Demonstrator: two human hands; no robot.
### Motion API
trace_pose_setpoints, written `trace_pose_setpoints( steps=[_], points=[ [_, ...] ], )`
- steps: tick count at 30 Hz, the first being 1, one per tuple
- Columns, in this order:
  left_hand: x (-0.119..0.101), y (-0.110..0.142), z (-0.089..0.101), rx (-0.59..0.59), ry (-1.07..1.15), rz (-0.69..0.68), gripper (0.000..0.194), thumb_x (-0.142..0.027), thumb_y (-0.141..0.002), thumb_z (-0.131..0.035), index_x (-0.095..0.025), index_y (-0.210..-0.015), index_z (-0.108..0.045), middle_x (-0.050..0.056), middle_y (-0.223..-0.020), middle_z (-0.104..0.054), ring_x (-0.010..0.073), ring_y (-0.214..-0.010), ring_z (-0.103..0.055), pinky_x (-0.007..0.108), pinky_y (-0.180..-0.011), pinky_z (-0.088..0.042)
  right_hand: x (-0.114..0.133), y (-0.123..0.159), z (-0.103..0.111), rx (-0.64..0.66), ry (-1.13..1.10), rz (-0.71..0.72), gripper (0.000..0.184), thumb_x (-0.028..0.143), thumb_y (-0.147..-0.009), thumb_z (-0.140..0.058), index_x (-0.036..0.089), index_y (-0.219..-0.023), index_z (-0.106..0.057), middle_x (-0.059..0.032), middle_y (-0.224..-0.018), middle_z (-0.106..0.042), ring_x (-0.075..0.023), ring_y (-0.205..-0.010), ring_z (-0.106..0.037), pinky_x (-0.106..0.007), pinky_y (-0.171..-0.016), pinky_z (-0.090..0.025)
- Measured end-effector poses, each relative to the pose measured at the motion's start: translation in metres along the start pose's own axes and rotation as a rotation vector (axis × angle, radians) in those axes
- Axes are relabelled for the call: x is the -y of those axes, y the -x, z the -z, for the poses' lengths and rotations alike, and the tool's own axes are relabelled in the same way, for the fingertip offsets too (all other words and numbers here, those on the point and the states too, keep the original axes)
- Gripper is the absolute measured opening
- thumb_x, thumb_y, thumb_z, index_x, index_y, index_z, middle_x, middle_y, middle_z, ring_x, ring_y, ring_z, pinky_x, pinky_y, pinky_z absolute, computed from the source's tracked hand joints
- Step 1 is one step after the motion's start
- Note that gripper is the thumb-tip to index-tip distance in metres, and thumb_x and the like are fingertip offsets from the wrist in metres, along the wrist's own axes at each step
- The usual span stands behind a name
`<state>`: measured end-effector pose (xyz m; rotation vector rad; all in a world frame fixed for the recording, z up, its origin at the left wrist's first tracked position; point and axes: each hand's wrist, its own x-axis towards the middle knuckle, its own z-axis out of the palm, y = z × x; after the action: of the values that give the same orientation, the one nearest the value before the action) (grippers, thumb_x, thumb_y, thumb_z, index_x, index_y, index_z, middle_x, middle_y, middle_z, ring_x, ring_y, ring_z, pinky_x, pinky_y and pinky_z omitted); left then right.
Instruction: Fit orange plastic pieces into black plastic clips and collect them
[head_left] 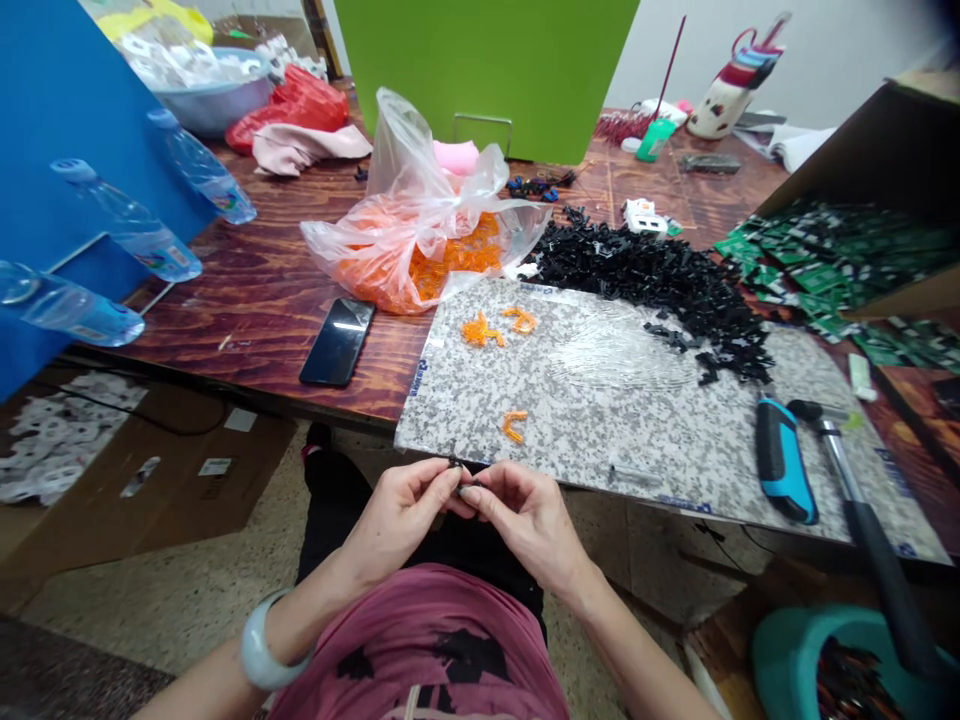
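Note:
Both my hands meet just below the near edge of a speckled granite slab (600, 400). My left hand (405, 505) and my right hand (525, 510) pinch a small dark part (466, 485) between their fingertips; the part is too small to make out. Loose orange plastic pieces lie on the slab: one (514, 425) close to my hands, a few (495, 326) farther back. A heap of small black plastic parts (652, 280) spreads over the slab's far right. A clear bag of orange pieces (420, 240) sits behind the slab.
A black phone (338, 341) lies left of the slab. A hammer (862, 500) and a blue-handled tool (781, 470) lie on the slab's right. Water bottles (135, 235) stand at the left. Green circuit boards (825, 260) fill a box at the right. A teal bin (847, 660) stands below.

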<state>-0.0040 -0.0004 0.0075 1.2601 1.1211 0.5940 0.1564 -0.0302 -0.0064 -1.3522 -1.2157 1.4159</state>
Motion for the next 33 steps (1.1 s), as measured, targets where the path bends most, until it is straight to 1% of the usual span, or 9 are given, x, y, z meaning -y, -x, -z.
trace_pose_setpoints(
  steps=[4, 10, 14, 17, 20, 24, 27, 30, 33],
  points=[
    [-0.004, -0.007, 0.004, -0.012, 0.003, 0.000, 0.022, -0.031, -0.087, -0.054, -0.014, -0.087, -0.068, 0.002, -0.070, -0.071, 0.0167, -0.064, -0.069, 0.022, -0.059, -0.050, 0.002, 0.000, 0.007, 0.066, -0.065, -0.023, 0.024, 0.036, -0.082, -0.062, 0.015, -0.092, -0.066, -0.0022, -0.075, -0.065, -0.0100, -0.061, -0.055, -0.020, -0.054, -0.042],
    [-0.009, -0.010, 0.000, -0.111, 0.127, -0.030, 0.030, -0.040, -0.086, -0.055, -0.013, -0.082, -0.067, 0.002, -0.064, -0.069, 0.0142, -0.058, -0.065, 0.022, -0.057, -0.048, 0.001, 0.000, 0.006, 0.000, -0.205, -0.083, 0.027, 0.041, -0.079, -0.064, 0.014, -0.078, -0.064, 0.0029, -0.056, -0.056, -0.0054, -0.045, -0.045, -0.017, -0.042, -0.035],
    [0.001, -0.004, -0.012, -0.196, 0.228, -0.086, 0.034, -0.045, -0.087, -0.054, -0.014, -0.087, -0.068, 0.000, -0.064, -0.064, 0.0106, -0.056, -0.056, 0.020, -0.055, -0.043, -0.001, 0.000, -0.004, -0.081, -0.381, -0.081, 0.027, 0.041, -0.075, -0.069, 0.015, -0.077, -0.065, 0.0025, -0.056, -0.057, -0.0049, -0.043, -0.044, -0.016, -0.039, -0.033],
    [0.009, -0.002, -0.022, -0.193, 0.269, -0.101, 0.028, -0.041, -0.085, -0.059, -0.016, -0.094, -0.069, 0.002, -0.081, -0.066, 0.0127, -0.070, -0.057, 0.022, -0.065, -0.046, -0.001, 0.002, -0.010, -0.058, -0.395, -0.059, 0.025, 0.040, -0.076, -0.068, 0.015, -0.076, -0.066, 0.0026, -0.055, -0.057, -0.0047, -0.042, -0.043, -0.017, -0.039, -0.033],
    [0.009, -0.002, -0.023, -0.229, 0.275, -0.113, 0.024, -0.038, -0.085, -0.058, -0.017, -0.093, -0.069, 0.004, -0.096, -0.067, 0.0170, -0.088, -0.058, 0.024, -0.076, -0.046, 0.001, 0.003, -0.005, -0.072, -0.260, -0.004, 0.022, 0.037, -0.078, -0.067, 0.015, -0.079, -0.068, 0.0009, -0.060, -0.061, -0.0067, -0.048, -0.049, -0.019, -0.046, -0.040],
    [-0.004, 0.001, -0.013, -0.013, 0.102, -0.084, 0.023, -0.032, -0.090, -0.051, -0.015, -0.085, -0.065, 0.003, -0.079, -0.066, 0.0142, -0.073, -0.058, 0.023, -0.067, -0.047, 0.010, 0.001, 0.012, -0.232, 0.029, 0.181, 0.025, 0.034, -0.081, -0.064, 0.018, -0.100, -0.065, -0.0059, -0.092, -0.066, -0.0135, -0.073, -0.059, -0.023, -0.059, -0.047],
    [-0.011, 0.006, -0.008, 0.156, -0.061, -0.096, 0.023, -0.029, -0.093, -0.045, -0.015, -0.082, -0.060, 0.001, -0.073, -0.062, 0.0129, -0.067, -0.056, 0.024, -0.063, -0.046, 0.017, 0.000, 0.019, -0.115, 0.203, 0.268, 0.023, 0.031, -0.084, -0.061, 0.019, -0.104, -0.064, -0.0056, -0.094, -0.064, -0.0132, -0.072, -0.057, -0.023, -0.060, -0.045],
    [-0.009, 0.011, -0.007, 0.139, -0.197, -0.140, 0.024, -0.028, -0.094, -0.043, -0.016, -0.078, -0.056, -0.001, -0.069, -0.054, 0.0121, -0.065, -0.050, 0.023, -0.062, -0.042, 0.018, 0.004, 0.018, -0.008, 0.220, 0.258, 0.014, 0.027, -0.086, -0.059, 0.018, -0.093, -0.066, -0.0030, -0.084, -0.064, -0.0125, -0.070, -0.056, -0.023, -0.063, -0.044],
    [-0.002, 0.014, -0.011, 0.068, -0.258, -0.189, 0.024, -0.027, -0.094, -0.043, -0.017, -0.077, -0.055, -0.002, -0.070, -0.049, 0.0119, -0.065, -0.047, 0.023, -0.061, -0.039, 0.016, 0.011, 0.016, 0.015, 0.149, 0.175, 0.014, 0.029, -0.087, -0.057, 0.019, -0.090, -0.066, -0.0024, -0.082, -0.064, -0.0135, -0.073, -0.057, -0.023, -0.065, -0.045]
  ],
)
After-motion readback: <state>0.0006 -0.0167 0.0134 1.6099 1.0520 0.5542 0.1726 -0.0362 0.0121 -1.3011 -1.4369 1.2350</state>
